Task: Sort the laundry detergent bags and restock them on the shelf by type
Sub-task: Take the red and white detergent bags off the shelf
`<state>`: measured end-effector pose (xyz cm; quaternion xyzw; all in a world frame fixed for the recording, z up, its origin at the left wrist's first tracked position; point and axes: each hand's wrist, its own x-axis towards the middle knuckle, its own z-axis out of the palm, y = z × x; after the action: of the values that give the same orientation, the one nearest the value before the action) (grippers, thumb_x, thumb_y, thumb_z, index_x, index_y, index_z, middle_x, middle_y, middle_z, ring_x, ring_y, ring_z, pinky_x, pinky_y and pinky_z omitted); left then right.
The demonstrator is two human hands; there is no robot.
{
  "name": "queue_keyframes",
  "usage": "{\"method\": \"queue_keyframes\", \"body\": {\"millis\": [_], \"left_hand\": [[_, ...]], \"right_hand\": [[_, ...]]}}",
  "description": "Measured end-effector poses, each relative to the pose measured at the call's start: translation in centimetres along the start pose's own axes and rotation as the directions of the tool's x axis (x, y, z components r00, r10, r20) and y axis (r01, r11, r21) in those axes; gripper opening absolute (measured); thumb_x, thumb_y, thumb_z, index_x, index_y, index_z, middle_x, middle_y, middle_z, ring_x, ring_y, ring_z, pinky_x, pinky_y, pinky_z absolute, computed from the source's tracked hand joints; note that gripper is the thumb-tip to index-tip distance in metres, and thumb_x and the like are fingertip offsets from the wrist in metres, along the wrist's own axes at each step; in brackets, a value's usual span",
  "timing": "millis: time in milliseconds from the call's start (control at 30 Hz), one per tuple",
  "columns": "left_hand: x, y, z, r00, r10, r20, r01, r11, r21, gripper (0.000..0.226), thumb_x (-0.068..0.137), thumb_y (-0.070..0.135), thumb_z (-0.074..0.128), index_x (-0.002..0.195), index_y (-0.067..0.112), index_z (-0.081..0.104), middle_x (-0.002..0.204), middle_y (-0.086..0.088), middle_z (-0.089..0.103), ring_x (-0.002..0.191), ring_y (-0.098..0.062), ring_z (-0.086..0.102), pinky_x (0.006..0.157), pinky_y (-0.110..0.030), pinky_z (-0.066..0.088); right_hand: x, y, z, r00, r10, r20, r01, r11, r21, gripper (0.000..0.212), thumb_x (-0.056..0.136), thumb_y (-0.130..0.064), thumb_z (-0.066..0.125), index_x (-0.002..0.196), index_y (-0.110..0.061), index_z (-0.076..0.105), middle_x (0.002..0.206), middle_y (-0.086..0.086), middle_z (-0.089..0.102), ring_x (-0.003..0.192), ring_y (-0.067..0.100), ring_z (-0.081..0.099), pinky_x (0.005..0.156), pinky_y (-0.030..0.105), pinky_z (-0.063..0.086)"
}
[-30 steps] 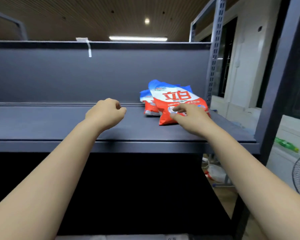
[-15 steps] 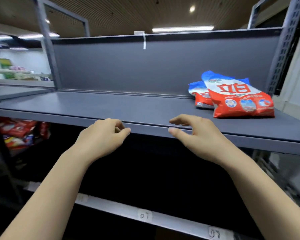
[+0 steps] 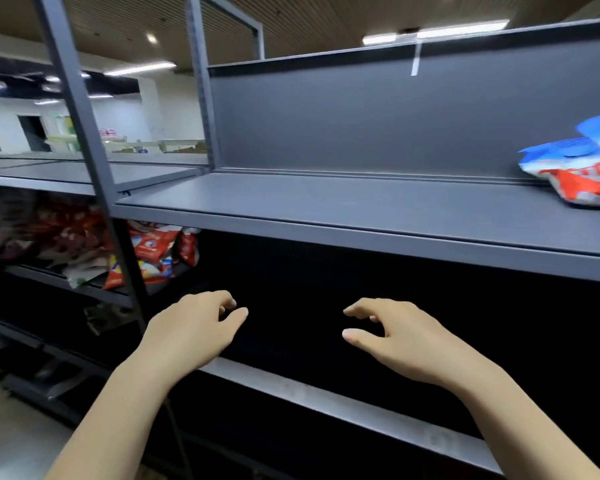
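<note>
Red, white and blue detergent bags [image 3: 582, 174] lie flat at the grey shelf's [image 3: 361, 209] right end.

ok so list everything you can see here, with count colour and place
detergent bags: at least two, red, white and blue, far right of the top shelf
top shelf: one, grey metal, otherwise bare in view
mixed bags: a blurred pile, mostly red, count unclear, lower shelf of the bay at left
upright post: one, grey, left of the top shelf
ceiling lights: several, white, overhead
hands: left hand and right hand, both holding nothing, below the top shelf
</note>
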<state>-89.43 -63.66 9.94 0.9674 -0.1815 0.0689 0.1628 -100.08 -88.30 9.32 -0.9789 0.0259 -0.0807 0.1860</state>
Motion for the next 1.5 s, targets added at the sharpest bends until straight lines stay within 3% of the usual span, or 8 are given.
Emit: {"method": "queue_keyframes", "body": {"millis": [367, 567, 767, 867, 1067, 1267, 1500], "left_hand": [[2.0, -18.8, -1.1, 0.982, -0.177, 0.068, 0.176, 0.984, 0.014, 0.027, 0.092, 0.055, 0.042, 0.106, 0.038, 0.057, 0.104, 0.019, 0.061, 0.093, -0.008, 0.057, 0.069, -0.027, 0.043], [4.0, -26.1, -1.6, 0.962, -0.267, 0.056, 0.266, 0.964, 0.016, 0.031, 0.092, 0.055, 0.041, 0.111, 0.036, 0.057, 0.106, 0.015, 0.061, 0.092, -0.012, 0.059, 0.077, -0.029, 0.049], [7.3, -33.5, -2.1, 0.942, -0.333, 0.045, 0.331, 0.943, 0.030, 0.031, 0.092, 0.055, 0.040, 0.112, 0.037, 0.057, 0.111, 0.013, 0.061, 0.095, -0.014, 0.059, 0.076, -0.029, 0.047], [11.3, -39.7, -2.9, 0.928, -0.372, 0.034, 0.370, 0.928, 0.055, 0.031, 0.092, 0.056, 0.039, 0.110, 0.036, 0.056, 0.104, 0.013, 0.062, 0.086, -0.014, 0.061, 0.074, -0.029, 0.049], [14.7, -43.5, -3.6, 0.938, -0.344, 0.030, 0.342, 0.937, 0.071, 0.035, 0.093, 0.054, 0.038, 0.115, 0.033, 0.055, 0.097, 0.011, 0.062, 0.080, -0.012, 0.061, 0.070, -0.028, 0.052], [19.3, -50.0, -4.0, 0.935, -0.352, 0.042, 0.351, 0.936, 0.037, 0.033, 0.094, 0.053, 0.039, 0.111, 0.030, 0.056, 0.098, 0.010, 0.062, 0.082, -0.013, 0.060, 0.072, -0.032, 0.053], [25.7, -55.2, -4.0, 0.952, -0.297, 0.077, 0.299, 0.954, -0.020, 0.033, 0.095, 0.052, 0.038, 0.109, 0.028, 0.056, 0.101, 0.007, 0.063, 0.082, -0.014, 0.061, 0.072, -0.031, 0.054]], "right_hand": [[8.9, -12.4, 10.3, 0.990, -0.042, 0.136, 0.036, 0.998, 0.051, 0.044, 0.091, -0.054, 0.047, 0.131, -0.038, 0.049, 0.132, -0.020, 0.052, 0.121, 0.002, 0.048, 0.096, 0.023, 0.042], [14.4, -17.4, 14.5, 0.978, -0.095, 0.184, 0.084, 0.994, 0.064, 0.043, 0.092, -0.052, 0.047, 0.131, -0.036, 0.049, 0.132, -0.017, 0.053, 0.120, 0.003, 0.049, 0.094, 0.021, 0.041], [20.6, -21.9, 19.2, 0.969, -0.135, 0.209, 0.117, 0.988, 0.098, 0.042, 0.092, -0.051, 0.048, 0.131, -0.034, 0.051, 0.131, -0.017, 0.054, 0.119, 0.003, 0.050, 0.092, 0.020, 0.041], [26.5, -26.2, 22.9, 0.960, -0.165, 0.225, 0.137, 0.981, 0.134, 0.043, 0.090, -0.053, 0.048, 0.129, -0.035, 0.051, 0.130, -0.017, 0.055, 0.118, 0.003, 0.050, 0.096, 0.024, 0.043], [30.9, -29.7, 25.4, 0.952, -0.188, 0.241, 0.152, 0.975, 0.161, 0.041, 0.089, -0.052, 0.051, 0.126, -0.035, 0.053, 0.122, -0.016, 0.059, 0.110, 0.006, 0.054, 0.092, 0.028, 0.047], [36.9, -34.7, 28.2, 0.947, -0.202, 0.250, 0.162, 0.972, 0.169, 0.044, 0.089, -0.051, 0.052, 0.129, -0.033, 0.050, 0.129, -0.012, 0.057, 0.114, 0.007, 0.054, 0.095, 0.030, 0.046], [41.9, -37.4, 30.2, 0.968, -0.119, 0.222, 0.092, 0.987, 0.128, 0.049, 0.090, -0.052, 0.052, 0.133, -0.031, 0.045, 0.135, -0.009, 0.052, 0.119, 0.009, 0.052, 0.098, 0.031, 0.045]]}}
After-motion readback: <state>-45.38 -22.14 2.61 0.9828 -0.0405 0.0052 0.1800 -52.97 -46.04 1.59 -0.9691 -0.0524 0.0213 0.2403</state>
